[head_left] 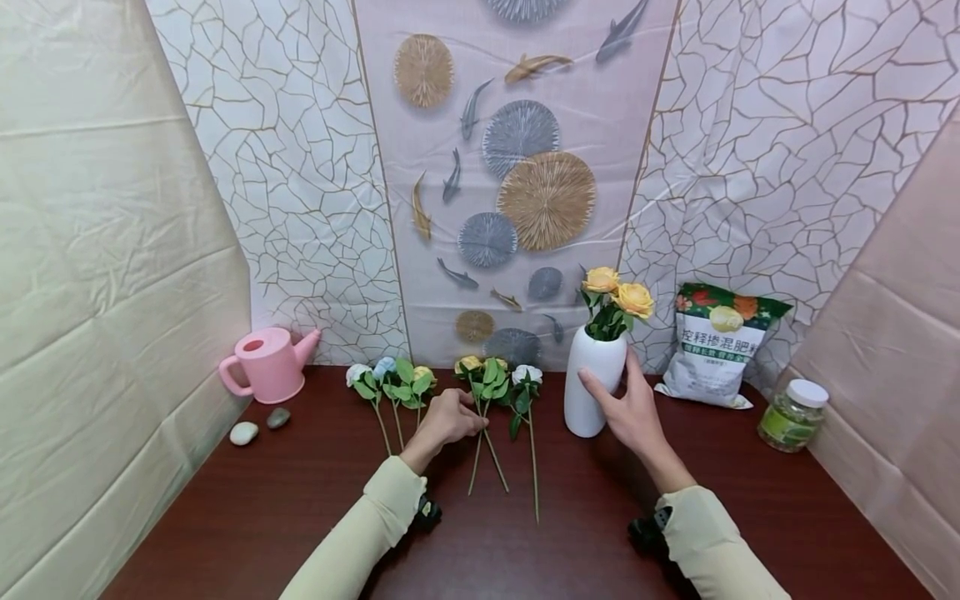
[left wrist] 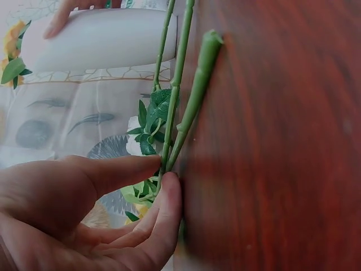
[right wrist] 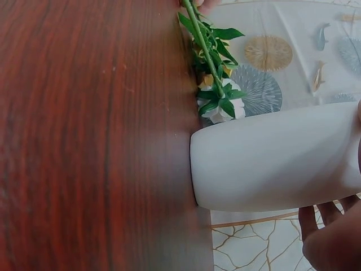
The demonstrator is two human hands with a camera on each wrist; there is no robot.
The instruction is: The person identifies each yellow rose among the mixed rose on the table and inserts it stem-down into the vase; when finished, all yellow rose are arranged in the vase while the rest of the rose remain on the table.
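My right hand (head_left: 633, 408) holds a white vase (head_left: 583, 383), thumb across its front and fingers round its far side. Two yellow artificial roses (head_left: 632, 300) stand in the vase. In the left wrist view, my left hand (left wrist: 96, 209) has its thumb and fingertips closed on a green rose stem (left wrist: 176, 84) where two stems cross, low over the table. Those crossed stems lead to yellow rose heads (head_left: 468, 364), partly behind leaves. Just right of them lies a white rose (head_left: 527, 375) with its stem (head_left: 534, 467) toward me.
Left of my left hand lie a white rose (head_left: 357, 375), a blue rose (head_left: 384, 367) and a yellow rose (head_left: 423, 375). A pink watering can (head_left: 273, 371) and two pebbles (head_left: 243, 433) sit far left. A fertilizer bag (head_left: 712, 350) and a white-lidded jar (head_left: 793, 417) stand at right.
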